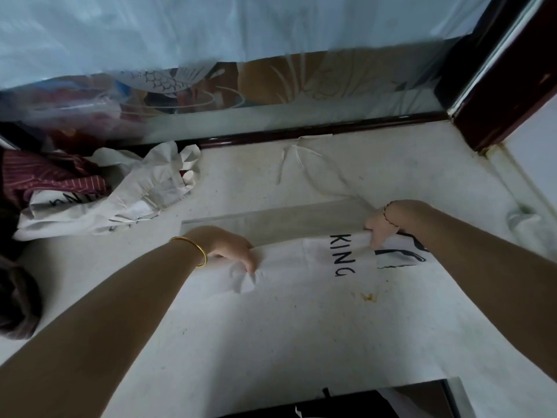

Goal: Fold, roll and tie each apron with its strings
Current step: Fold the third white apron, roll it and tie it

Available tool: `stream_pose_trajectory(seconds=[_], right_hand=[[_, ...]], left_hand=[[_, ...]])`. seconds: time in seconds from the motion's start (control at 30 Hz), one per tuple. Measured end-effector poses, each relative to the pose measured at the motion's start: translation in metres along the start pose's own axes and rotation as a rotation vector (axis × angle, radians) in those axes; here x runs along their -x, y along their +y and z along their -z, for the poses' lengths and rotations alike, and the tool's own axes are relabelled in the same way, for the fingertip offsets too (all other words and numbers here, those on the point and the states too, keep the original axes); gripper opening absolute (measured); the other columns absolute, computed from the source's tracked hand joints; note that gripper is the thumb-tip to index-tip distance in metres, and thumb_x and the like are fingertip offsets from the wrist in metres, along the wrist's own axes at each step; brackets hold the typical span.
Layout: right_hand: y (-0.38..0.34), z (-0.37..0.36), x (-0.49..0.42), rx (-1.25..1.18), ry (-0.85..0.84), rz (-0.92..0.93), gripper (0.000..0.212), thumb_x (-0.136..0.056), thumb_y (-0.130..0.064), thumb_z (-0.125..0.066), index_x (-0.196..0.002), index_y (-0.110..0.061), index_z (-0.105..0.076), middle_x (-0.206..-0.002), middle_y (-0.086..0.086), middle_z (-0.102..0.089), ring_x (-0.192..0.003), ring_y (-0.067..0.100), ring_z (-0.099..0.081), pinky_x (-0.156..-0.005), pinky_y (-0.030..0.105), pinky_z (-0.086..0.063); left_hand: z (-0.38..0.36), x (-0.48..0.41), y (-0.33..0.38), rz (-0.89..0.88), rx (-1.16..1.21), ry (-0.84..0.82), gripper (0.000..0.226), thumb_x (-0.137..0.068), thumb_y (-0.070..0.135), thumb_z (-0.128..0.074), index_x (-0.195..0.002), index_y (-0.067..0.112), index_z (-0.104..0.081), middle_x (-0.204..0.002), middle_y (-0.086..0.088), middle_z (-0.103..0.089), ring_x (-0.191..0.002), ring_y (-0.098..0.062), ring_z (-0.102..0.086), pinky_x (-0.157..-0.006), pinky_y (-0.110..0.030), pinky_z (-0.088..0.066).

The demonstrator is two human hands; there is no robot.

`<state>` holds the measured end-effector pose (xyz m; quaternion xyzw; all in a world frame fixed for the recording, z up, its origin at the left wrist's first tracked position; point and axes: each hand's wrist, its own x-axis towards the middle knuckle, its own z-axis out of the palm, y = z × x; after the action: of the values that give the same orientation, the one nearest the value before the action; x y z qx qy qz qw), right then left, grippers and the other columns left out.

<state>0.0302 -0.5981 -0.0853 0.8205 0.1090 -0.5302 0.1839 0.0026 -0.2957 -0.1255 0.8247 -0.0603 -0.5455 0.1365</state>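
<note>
A white apron with black lettering "KING" lies spread flat on the pale counter in front of me. Its far edge is turned over into a flat band. My left hand, with a gold bangle on the wrist, grips the apron's folded edge at the left, bunching the cloth. My right hand pinches the same edge at the right, beside the lettering. The apron's white strings trail loosely over the counter toward the back.
A heap of other aprons, white and dark red striped, lies at the back left. A glass panel with a dark frame closes the back. A dark wooden post stands at the back right. The counter's front edge is near me.
</note>
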Motion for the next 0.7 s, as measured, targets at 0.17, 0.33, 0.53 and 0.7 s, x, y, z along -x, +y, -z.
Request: stream_pose_trajectory(seconds=[0.17,0.33,0.53,0.7], right_hand=[[0.003,0.009,-0.043,-0.122,0.195,-0.030,0.015,-0.095,-0.022,-0.044,-0.100,-0.011,-0.053,-0.084,0.002,-0.048,-0.073,0.017,-0.047,-0.065,0.025,-0.041],[0.005,0.013,-0.068,-0.171,0.316,-0.087,0.032,-0.096,-0.018,-0.042,-0.064,-0.017,-0.039,-0.068,-0.001,-0.043,-0.057,0.011,-0.039,-0.051,0.020,-0.032],[0.008,0.029,-0.085,-0.223,0.309,-0.103,0.031,-0.099,-0.020,-0.039,-0.069,-0.013,-0.040,-0.068,-0.001,-0.040,-0.057,0.011,-0.037,-0.049,0.019,-0.029],[0.011,0.036,-0.091,-0.213,0.286,-0.054,0.021,-0.101,-0.025,-0.037,-0.091,-0.008,-0.044,-0.069,-0.002,-0.038,-0.072,0.018,-0.046,-0.051,0.017,-0.028]], left_hand=[[0.023,-0.015,-0.011,0.024,0.084,0.034,0.038,-0.081,0.023,-0.068,-0.117,0.016,-0.060,-0.115,-0.003,-0.063,-0.109,-0.024,-0.058,-0.101,-0.039,-0.044],[0.049,-0.024,-0.041,0.071,-0.098,0.082,0.037,-0.085,0.034,-0.065,-0.117,0.016,-0.059,-0.120,-0.004,-0.060,-0.108,-0.023,-0.055,-0.098,-0.036,-0.043],[0.074,-0.022,-0.089,0.129,-0.238,0.204,0.039,-0.096,0.034,-0.050,-0.125,0.009,-0.053,-0.125,-0.008,-0.052,-0.108,-0.022,-0.051,-0.088,-0.030,-0.041],[0.077,-0.026,-0.087,0.155,-0.286,0.259,0.035,-0.101,0.024,-0.036,-0.121,0.001,-0.052,-0.121,-0.013,-0.054,-0.107,-0.027,-0.053,-0.078,-0.028,-0.037]])
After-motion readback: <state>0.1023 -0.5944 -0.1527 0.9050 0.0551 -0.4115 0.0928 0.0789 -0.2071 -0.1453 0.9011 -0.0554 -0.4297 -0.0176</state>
